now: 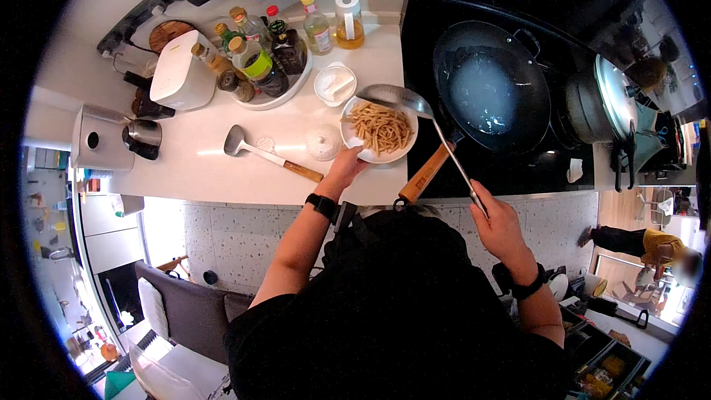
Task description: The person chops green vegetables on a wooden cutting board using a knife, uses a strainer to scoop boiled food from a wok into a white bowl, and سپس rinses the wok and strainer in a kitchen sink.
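My left hand (349, 165) grips the near rim of a white plate (383, 159) heaped with light-brown food strips (381, 129). In my right hand (496, 221) is the long handle of a metal skimmer (391, 95). The skimmer's perforated bowl hangs over the far edge of the plate, with no food visible in it. To the right a black wok (491, 89) sits on the dark hob (533, 169); it holds a shiny, cloudy-looking liquid (483, 91). Its wooden handle (427, 171) points back toward me, beneath the skimmer's handle.
A slotless spatula (272, 153) and a white knitted-looking lid (324, 141) lie left of the plate. Behind are a white lidded dish (335, 84), a tray of bottles (261, 61) and an oil jug (349, 25). A lidded pot (602, 100) stands right. Another person (661, 247) is far right.
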